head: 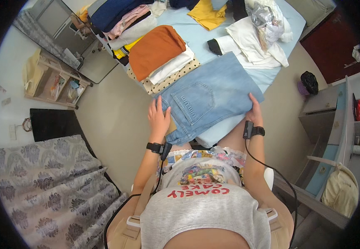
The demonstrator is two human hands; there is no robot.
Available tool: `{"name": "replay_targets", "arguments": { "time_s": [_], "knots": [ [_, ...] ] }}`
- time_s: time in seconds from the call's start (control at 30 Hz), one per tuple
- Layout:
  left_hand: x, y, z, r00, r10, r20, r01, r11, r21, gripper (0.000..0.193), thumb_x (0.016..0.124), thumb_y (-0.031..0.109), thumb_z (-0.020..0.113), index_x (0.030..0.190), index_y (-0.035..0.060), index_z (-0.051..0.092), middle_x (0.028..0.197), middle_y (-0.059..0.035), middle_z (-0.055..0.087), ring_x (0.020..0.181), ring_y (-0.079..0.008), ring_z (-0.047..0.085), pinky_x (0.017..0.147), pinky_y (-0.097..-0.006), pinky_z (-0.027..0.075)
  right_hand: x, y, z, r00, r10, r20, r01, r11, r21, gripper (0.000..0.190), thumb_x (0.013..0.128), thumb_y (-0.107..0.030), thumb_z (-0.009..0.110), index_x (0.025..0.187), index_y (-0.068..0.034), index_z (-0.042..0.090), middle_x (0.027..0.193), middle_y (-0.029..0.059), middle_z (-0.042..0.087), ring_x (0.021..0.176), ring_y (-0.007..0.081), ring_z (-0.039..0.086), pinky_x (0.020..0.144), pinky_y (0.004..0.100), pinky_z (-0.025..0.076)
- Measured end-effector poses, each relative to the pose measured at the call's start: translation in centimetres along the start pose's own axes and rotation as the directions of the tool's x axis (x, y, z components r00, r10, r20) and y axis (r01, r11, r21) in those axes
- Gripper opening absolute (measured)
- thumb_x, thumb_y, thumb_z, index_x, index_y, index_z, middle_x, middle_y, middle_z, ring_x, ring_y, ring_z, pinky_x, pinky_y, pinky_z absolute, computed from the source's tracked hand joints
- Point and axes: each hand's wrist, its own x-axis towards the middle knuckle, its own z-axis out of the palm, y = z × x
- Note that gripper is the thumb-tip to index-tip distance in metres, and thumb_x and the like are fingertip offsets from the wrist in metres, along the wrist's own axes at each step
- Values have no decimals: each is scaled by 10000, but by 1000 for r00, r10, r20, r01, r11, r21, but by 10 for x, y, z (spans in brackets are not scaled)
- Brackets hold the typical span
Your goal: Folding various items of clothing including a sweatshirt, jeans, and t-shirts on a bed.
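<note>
A pair of folded light-blue denim jeans (pixel 226 93) lies across the near edge of the bed, its back pocket facing up. My left hand (pixel 159 116) rests on the waistband end by the tan patch, fingers apart. At the opposite end, my right hand (pixel 254 107) has its thumb on top of the denim and the other fingers hidden under the edge. Touching the jeans at the upper left is a stack with an orange-brown folded garment (pixel 156 51) on top, a white garment (pixel 175 67) below it and a polka-dot cloth (pixel 180 74) at the bottom.
Farther back on the light-blue bed sheet (pixel 195 37) are a pile of folded clothes (pixel 117 15), a yellow garment (pixel 209 14), white garments (pixel 251 43) and a clear plastic bag (pixel 267 23). A wheeled shelf (pixel 58 84) stands left, a cabinet (pixel 320 102) right.
</note>
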Motion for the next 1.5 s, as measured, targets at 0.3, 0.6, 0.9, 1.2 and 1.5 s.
{"name": "replay_targets", "arguments": {
  "time_s": [0.3, 0.6, 0.9, 1.2, 1.5],
  "knots": [
    [-47, 37, 29, 929, 316, 194, -346, 926, 151, 544, 908, 377, 451, 1399, 179, 327, 1476, -196, 164, 1347, -423, 136, 1048, -600, 90, -4, -15, 13, 999, 24, -21, -24, 1000, 10, 441, 843, -189, 602, 1209, 19, 473, 1164, 122, 559, 1070, 251, 539, 929, 384, 438],
    [-62, 45, 31, 934, 287, 214, -279, 958, -65, 459, 930, 387, 407, 1344, 190, 425, 1446, -136, 287, 1352, -376, 170, 1065, -553, 112, -92, -24, 131, 861, -274, 428, 501, 593, -630, 387, 785, -29, 612, 1165, 7, 550, 1212, 104, 552, 1087, 227, 540, 932, 344, 422],
    [-27, -27, -18, 830, -188, 526, 495, -188, -848, 876, 856, 710, 212, 1370, 3, 272, 1267, -157, 480, 1129, -222, 483, 991, -332, 346, -133, 107, 148, 327, 221, 919, 939, -190, -288, 598, 533, 20, 636, 1111, -130, 621, 1281, 116, 509, 1195, 288, 466, 996, 425, 357],
    [-8, -5, -41, 733, -233, 639, 667, 63, -742, 539, 861, 424, 579, 1205, 18, 495, 1158, -111, 553, 1066, -190, 527, 918, -335, 416, -152, 83, 181, 191, 244, 951, 981, -37, -188, 584, 561, -15, 669, 1130, -129, 602, 1210, 90, 555, 1185, 254, 476, 1005, 419, 346],
    [-33, -60, -1, 775, -294, 560, 553, -113, -825, 430, 871, 265, 594, 1198, 7, 483, 1149, -105, 568, 1030, -197, 556, 900, -346, 443, -139, 146, 159, 72, 506, 859, 996, -83, -34, 544, 638, -68, 648, 1175, -88, 564, 1272, 88, 513, 1217, 243, 449, 1009, 409, 345]
  ]
}}
